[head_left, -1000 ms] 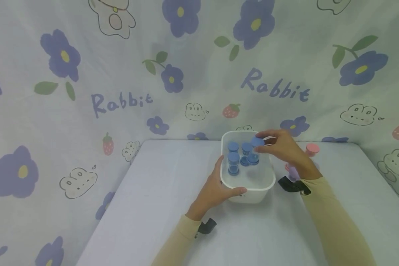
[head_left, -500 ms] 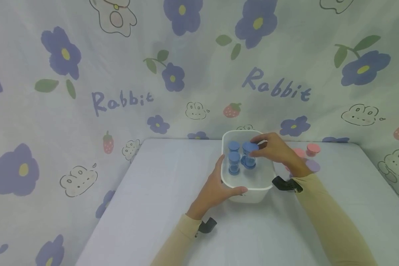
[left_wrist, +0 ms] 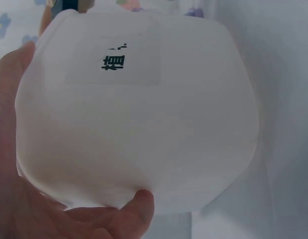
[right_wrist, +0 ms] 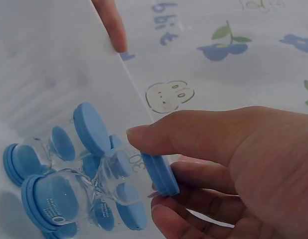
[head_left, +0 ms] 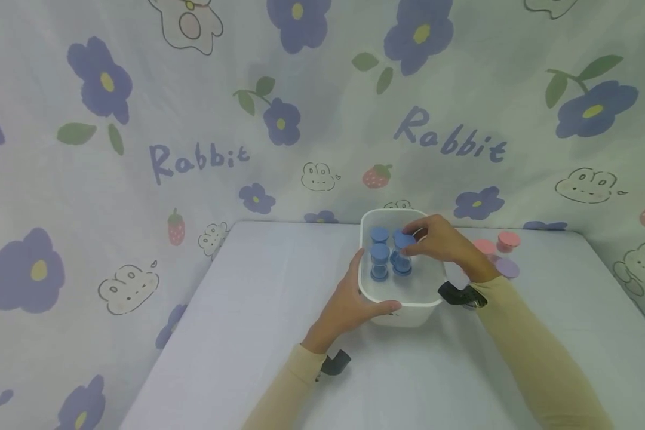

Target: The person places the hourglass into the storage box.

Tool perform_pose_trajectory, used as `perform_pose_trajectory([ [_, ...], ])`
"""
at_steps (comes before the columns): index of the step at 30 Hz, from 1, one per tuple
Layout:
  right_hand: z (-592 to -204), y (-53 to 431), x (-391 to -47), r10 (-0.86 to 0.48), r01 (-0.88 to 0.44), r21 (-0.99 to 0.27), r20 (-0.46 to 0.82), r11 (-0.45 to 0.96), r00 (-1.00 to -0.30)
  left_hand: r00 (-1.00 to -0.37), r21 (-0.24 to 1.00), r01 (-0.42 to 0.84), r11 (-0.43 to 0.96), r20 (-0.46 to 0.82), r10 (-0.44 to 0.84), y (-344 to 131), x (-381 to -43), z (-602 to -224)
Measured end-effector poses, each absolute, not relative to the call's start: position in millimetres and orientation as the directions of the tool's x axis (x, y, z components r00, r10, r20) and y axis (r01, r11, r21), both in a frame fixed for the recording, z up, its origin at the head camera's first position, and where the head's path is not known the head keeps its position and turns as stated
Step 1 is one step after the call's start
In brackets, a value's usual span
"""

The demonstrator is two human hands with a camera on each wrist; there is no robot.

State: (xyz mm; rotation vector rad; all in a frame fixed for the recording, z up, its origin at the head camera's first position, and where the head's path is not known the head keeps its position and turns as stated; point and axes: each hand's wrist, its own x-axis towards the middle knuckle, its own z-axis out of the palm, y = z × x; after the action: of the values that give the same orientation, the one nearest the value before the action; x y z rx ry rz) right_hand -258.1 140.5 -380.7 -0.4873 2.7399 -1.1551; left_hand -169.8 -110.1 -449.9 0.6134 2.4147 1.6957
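Twice "Rabbit" on cloth [head_left: 333, 101], "植" on bin [left_wrist: 144, 124], fingers [right_wrist: 209, 177] pinching hourglass [right_wrist: 160, 174]

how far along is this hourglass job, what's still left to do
Done, apparently: three blue hourglasses stand in the white bin. In hand: the right hand pinches the top of a fourth blue hourglass there, while the left hand grips the bin. Left, probably: letting go of that fourth one; no blue one shows outside the bin. Pink pieces and a purple piece outside may follow.
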Motion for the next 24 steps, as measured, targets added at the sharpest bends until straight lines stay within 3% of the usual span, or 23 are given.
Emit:
perform_pose_trajectory([
  [24,-370.5,126.0,-263.2,-0.431,-0.304,-0.574,-0.095,0.761,-0.897,-0.908,0.913,0.270,0.307,0.135,0.397,-110.0,-169.3,-447.8],
])
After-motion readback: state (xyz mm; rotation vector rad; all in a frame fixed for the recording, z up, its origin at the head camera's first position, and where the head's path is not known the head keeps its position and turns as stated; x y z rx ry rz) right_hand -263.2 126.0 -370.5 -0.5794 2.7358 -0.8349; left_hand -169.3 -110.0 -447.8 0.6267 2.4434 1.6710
